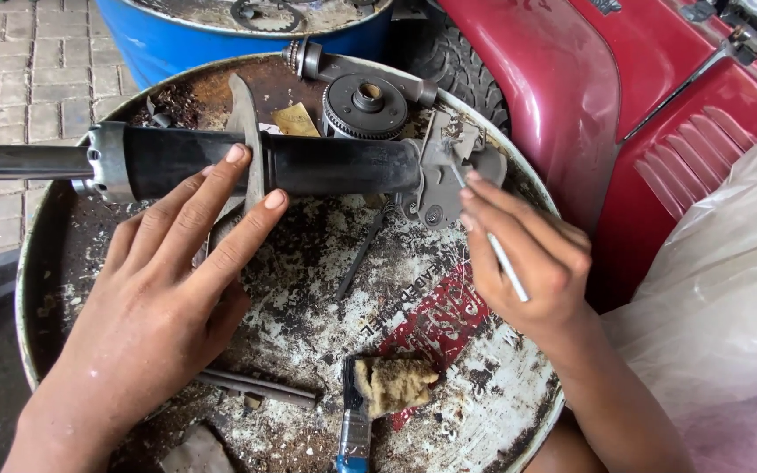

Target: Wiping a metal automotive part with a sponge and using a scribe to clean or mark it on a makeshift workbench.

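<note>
Rusty drum lid point(501, 412), black tube assembly point(326, 165), gear point(364, 105), paintbrush point(357, 420), metal rod point(256, 385)

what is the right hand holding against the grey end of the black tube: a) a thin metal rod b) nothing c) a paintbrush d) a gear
a: the right hand pinches a thin metal rod whose tip meets the grey housing at the end of the black tube; the paintbrush lies untouched on the drum lid.

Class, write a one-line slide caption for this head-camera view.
Left hand steadies a black cylinder on a rusty drum lid while the right hand works a thin tool at its grey end.
</note>
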